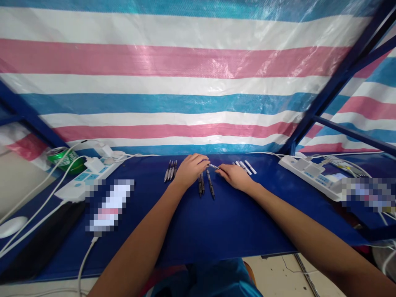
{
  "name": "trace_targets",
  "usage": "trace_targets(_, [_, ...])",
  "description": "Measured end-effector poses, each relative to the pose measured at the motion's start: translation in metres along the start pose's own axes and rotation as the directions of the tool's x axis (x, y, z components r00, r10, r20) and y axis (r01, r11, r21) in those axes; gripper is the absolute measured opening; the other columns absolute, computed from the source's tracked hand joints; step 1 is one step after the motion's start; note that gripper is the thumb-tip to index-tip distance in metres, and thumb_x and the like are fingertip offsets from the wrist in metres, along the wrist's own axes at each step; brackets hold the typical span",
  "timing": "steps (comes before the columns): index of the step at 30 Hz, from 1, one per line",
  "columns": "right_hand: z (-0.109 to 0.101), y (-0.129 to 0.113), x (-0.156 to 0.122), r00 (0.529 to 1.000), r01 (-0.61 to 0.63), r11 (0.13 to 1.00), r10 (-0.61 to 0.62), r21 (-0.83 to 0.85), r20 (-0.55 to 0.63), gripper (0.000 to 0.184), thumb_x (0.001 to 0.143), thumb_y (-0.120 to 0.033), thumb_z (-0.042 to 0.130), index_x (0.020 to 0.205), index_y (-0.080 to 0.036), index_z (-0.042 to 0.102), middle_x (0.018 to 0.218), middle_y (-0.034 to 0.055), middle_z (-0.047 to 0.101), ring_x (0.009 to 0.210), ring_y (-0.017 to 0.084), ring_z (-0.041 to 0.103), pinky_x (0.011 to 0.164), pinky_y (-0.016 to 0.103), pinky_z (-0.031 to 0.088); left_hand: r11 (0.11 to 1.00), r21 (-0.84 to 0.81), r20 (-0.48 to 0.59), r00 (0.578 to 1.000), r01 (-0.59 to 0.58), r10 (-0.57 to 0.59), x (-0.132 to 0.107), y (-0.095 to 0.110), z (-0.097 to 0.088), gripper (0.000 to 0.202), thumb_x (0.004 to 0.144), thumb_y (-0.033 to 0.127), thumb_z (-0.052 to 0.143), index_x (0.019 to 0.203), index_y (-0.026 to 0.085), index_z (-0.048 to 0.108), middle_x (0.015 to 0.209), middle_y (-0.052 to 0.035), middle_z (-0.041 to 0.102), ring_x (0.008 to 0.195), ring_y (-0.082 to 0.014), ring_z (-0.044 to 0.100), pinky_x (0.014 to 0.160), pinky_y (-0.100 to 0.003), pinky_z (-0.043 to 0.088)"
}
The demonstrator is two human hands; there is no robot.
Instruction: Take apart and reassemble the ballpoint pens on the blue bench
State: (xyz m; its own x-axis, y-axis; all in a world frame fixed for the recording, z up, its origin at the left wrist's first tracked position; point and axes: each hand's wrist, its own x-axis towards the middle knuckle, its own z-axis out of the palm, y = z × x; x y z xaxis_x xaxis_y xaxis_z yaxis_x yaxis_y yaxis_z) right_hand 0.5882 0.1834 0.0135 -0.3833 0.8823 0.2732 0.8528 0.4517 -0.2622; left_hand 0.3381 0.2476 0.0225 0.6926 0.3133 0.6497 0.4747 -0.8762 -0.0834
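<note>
My left hand (191, 170) and my right hand (235, 176) meet above the blue tabletop (216, 231), with their fingertips pinching a thin metal pen refill (214, 166) from either end. Beyond my left hand stands a row of several dark pens (170, 170). Just below the gap between my hands lie several more dark pens (206, 183), close to both hands. Several white pen barrels (244, 167) lie just past my right fingertips. The refill's middle shows, but my fingers hide its ends.
White power strips with cables (89, 177) (309, 175) lie on both sides of the table. A green can (63, 159) lies at far left, near a white mouse (12, 227) and a pixelated object (109, 205). A striped tarp (161, 62) and blue steel frame (340, 78) stand behind.
</note>
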Motion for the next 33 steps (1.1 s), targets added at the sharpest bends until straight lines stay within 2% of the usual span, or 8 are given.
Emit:
trace_targets(4, [-0.002, -0.001, 0.0, 1.0, 0.021, 0.996, -0.019, 0.084, -0.024, 0.035, 0.114, -0.042, 0.042, 0.117, -0.021, 0.069, 0.107, 0.0108, 0.079, 0.092, 0.024, 0.073, 0.078, 0.032, 0.046, 0.998, 0.044, -0.06, 0.997, 0.054, -0.051, -0.001, -0.004, -0.002, 0.02, 0.107, 0.024, 0.057, 0.118, 0.021, 0.073, 0.113, -0.0096, 0.075, 0.109, -0.0259, 0.065, 0.091, -0.043, 0.05])
trace_targets(6, [-0.001, -0.001, 0.0, 1.0, 0.012, 0.997, -0.011, 0.08, -0.02, 0.034, 0.114, -0.039, 0.042, 0.118, -0.02, 0.069, 0.108, 0.0108, 0.079, 0.092, 0.025, 0.073, 0.078, 0.032, 0.047, 0.996, 0.046, -0.062, 0.996, 0.07, -0.067, -0.002, -0.006, -0.003, 0.019, 0.106, 0.024, 0.057, 0.116, 0.021, 0.073, 0.113, -0.0095, 0.075, 0.111, -0.0266, 0.065, 0.093, -0.044, 0.05])
trace_targets(10, [0.001, -0.002, -0.001, 1.0, 0.018, 0.997, -0.017, 0.07, -0.006, 0.032, 0.113, -0.039, 0.043, 0.118, -0.02, 0.069, 0.104, 0.0106, 0.079, 0.089, 0.025, 0.073, 0.078, 0.033, 0.047, 1.0, -0.012, -0.007, 1.0, 0.007, -0.008, -0.001, -0.002, -0.004, 0.021, 0.107, 0.022, 0.054, 0.119, 0.022, 0.071, 0.118, -0.0097, 0.074, 0.115, -0.0257, 0.064, 0.096, -0.043, 0.049])
trace_targets(16, [0.002, 0.0, 0.0, 0.998, 0.051, 0.993, -0.046, 0.103, -0.044, 0.029, 0.112, -0.038, 0.047, 0.119, -0.02, 0.069, 0.106, 0.0108, 0.078, 0.092, 0.025, 0.073, 0.08, 0.034, 0.049, 0.999, -0.029, 0.059, 0.998, -0.035, 0.037, -0.002, -0.002, 0.002, 0.024, 0.108, 0.02, 0.054, 0.124, 0.024, 0.071, 0.111, -0.008, 0.075, 0.106, -0.0232, 0.067, 0.094, -0.041, 0.048])
trace_targets(20, [0.002, 0.004, 0.0, 0.997, 0.047, 0.991, -0.038, 0.123, -0.072, 0.026, 0.11, -0.037, 0.051, 0.118, -0.021, 0.069, 0.104, 0.0091, 0.078, 0.09, 0.024, 0.072, 0.078, 0.033, 0.049, 0.999, -0.042, 0.091, 0.995, -0.031, 0.034, -0.003, -0.004, 0.005, 0.03, 0.107, 0.02, 0.053, 0.133, 0.024, 0.068, 0.118, -0.0083, 0.075, 0.113, -0.0242, 0.066, 0.097, -0.042, 0.049])
trace_targets(24, [0.003, 0.004, 0.0, 0.996, 0.039, 0.987, -0.025, 0.158, -0.087, 0.023, 0.109, -0.036, 0.053, 0.117, -0.022, 0.069, 0.104, 0.0081, 0.078, 0.09, 0.024, 0.072, 0.078, 0.033, 0.05, 0.998, -0.065, 0.078, 0.997, -0.007, 0.012, -0.001, 0.004, 0.002, 0.034, 0.107, 0.023, 0.055, 0.14, 0.021, 0.063, 0.13, -0.0125, 0.069, 0.118, -0.0261, 0.064, 0.099, -0.043, 0.05])
trace_targets(29, [0.001, -0.001, -0.001, 0.989, 0.065, 0.969, -0.03, 0.236, -0.148, 0.024, 0.107, -0.039, 0.056, 0.117, -0.022, 0.069, 0.107, 0.0098, 0.077, 0.093, 0.025, 0.072, 0.082, 0.035, 0.053, 0.998, -0.062, 0.067, 0.998, 0.016, -0.012, 0.002, 0.008, -0.002, 0.025, 0.11, 0.03, 0.05, 0.123, 0.021, 0.069, 0.111, -0.0092, 0.069, 0.103, -0.0229, 0.065, 0.091, -0.039, 0.049])
trace_targets(33, [-0.001, -0.003, -0.001, 0.983, 0.053, 0.911, 0.025, 0.409, -0.183, 0.03, 0.108, -0.043, 0.051, 0.118, -0.023, 0.071, 0.101, 0.008, 0.077, 0.084, 0.023, 0.072, 0.079, 0.036, 0.056, 0.999, -0.048, 0.06, 0.998, 0.015, -0.012, 0.001, 0.005, -0.001, 0.026, 0.111, 0.032, 0.048, 0.122, 0.02, 0.068, 0.107, -0.0085, 0.07, 0.099, -0.0223, 0.065, 0.087, -0.037, 0.047])
